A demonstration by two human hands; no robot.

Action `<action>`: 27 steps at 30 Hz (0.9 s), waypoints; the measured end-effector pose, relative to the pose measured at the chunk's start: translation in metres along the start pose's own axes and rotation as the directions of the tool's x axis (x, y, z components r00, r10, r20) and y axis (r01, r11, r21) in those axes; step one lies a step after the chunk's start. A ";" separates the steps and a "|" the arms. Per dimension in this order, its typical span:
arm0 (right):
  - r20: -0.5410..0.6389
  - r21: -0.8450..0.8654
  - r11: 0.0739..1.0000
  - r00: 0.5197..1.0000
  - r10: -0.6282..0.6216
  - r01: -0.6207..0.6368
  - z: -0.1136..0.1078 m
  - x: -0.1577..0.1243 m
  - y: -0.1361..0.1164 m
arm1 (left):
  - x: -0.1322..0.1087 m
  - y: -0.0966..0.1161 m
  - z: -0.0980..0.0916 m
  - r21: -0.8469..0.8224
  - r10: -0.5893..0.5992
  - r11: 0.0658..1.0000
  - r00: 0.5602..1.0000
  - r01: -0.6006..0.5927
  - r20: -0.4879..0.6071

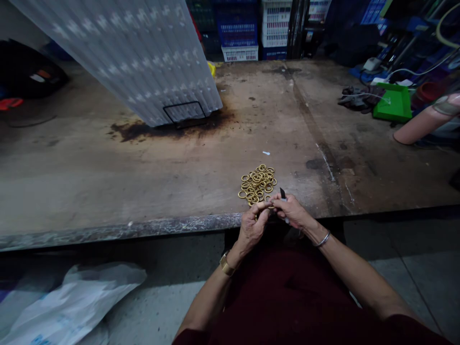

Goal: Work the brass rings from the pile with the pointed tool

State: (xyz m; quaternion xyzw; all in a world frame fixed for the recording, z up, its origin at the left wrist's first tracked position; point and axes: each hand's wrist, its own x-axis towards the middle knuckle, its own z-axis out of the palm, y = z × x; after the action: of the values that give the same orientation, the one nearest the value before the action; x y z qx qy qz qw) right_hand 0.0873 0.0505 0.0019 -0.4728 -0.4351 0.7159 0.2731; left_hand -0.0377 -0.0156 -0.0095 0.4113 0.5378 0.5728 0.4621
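Several gold-coloured rings (258, 183) lie in a loose pile near the front edge of the wooden table (179, 182). Just in front of the pile, my left hand (252, 224) and my right hand (290, 210) meet at the fingertips. A gold ring (271, 206) is pinched between them, and another bit of gold shows by my left fingers. A cutter with a dark blade (282, 193) sticks up from my right hand, its pale handle partly hidden by the fingers.
A tall stack of translucent ribbed sheets (143, 57) leans in a black wire stand (185, 115) at back left. A green tray (393, 102) and a pink cylinder (420, 123) are at right. Crates (237, 31) stand behind; a plastic bag (75, 297) is low at left.
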 end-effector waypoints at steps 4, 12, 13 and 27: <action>0.016 -0.101 0.992 0.998 -0.069 0.070 0.001 -0.001 0.002 | 0.001 -0.001 -0.001 0.028 -0.021 0.999 0.999 0.022 -0.026; 0.032 -0.400 0.861 0.944 -0.328 0.313 0.005 0.002 0.000 | 0.004 -0.001 -0.001 -0.103 -0.263 0.959 0.965 0.263 0.010; 0.028 -0.401 0.863 0.946 -0.324 0.307 0.004 0.003 0.000 | 0.005 0.000 -0.001 -0.101 -0.274 0.956 0.961 0.275 0.026; -0.005 -0.291 0.944 0.986 -0.166 0.158 0.000 0.004 0.004 | 0.000 -0.001 0.000 -0.318 -0.341 0.869 0.925 0.378 0.167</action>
State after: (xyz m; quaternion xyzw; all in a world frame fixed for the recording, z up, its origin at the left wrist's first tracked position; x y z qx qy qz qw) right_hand 0.0858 0.0519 -0.0038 -0.4808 -0.5687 0.6125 0.2651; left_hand -0.0373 -0.0153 -0.0102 0.2462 0.4711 0.5392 0.6532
